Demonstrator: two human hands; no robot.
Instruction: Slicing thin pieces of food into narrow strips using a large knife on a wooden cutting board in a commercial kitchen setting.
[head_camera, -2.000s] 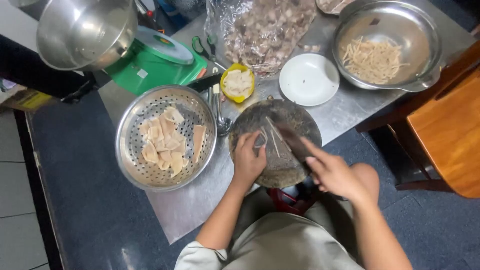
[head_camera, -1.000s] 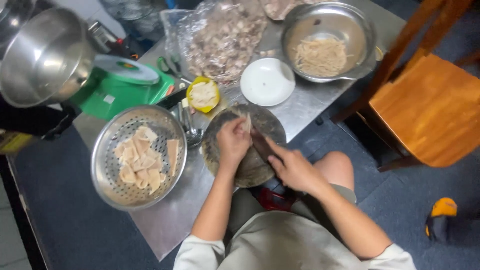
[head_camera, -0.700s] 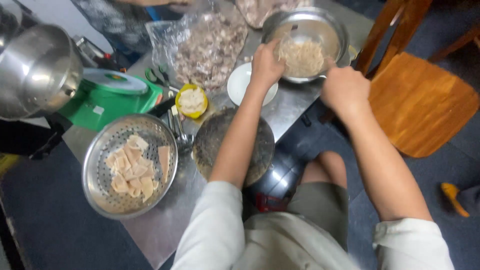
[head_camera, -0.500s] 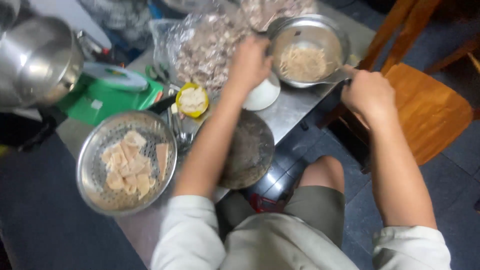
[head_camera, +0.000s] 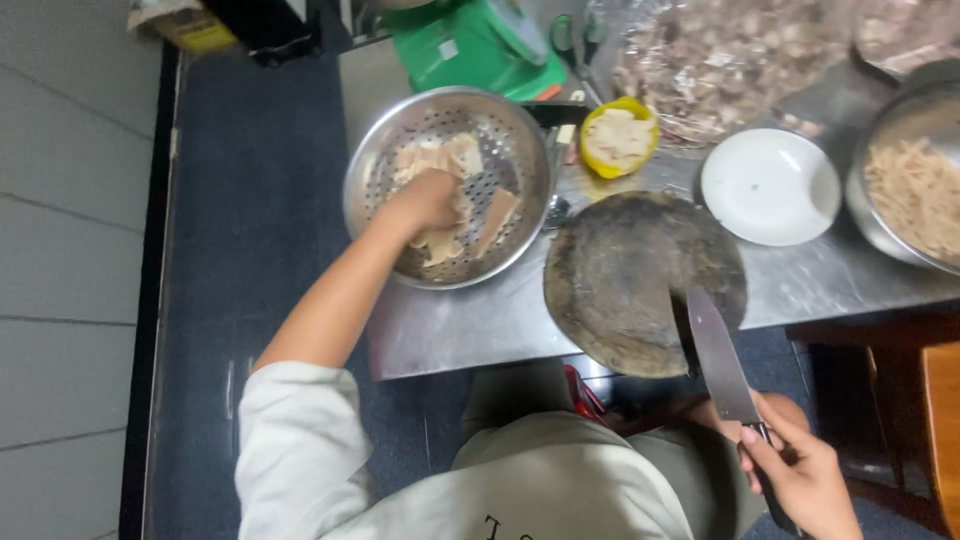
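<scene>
A person seated at a steel table (head_camera: 470, 330) reaches the left hand (head_camera: 425, 198) into a colander (head_camera: 447, 186) while the right hand (head_camera: 805, 480) holds a knife (head_camera: 722, 368).

The left hand rests curled on the pale flat slices (head_camera: 440, 240) in the colander, at about ten o'clock from the round dark chopping board (head_camera: 640, 280); whether it grips one cannot be told. The right hand is clenched on the knife handle at five o'clock from the board. The blade's long axis runs from five o'clock up to eleven, tip pointing over the board's near edge. The left hand is nearer the slices.
</scene>
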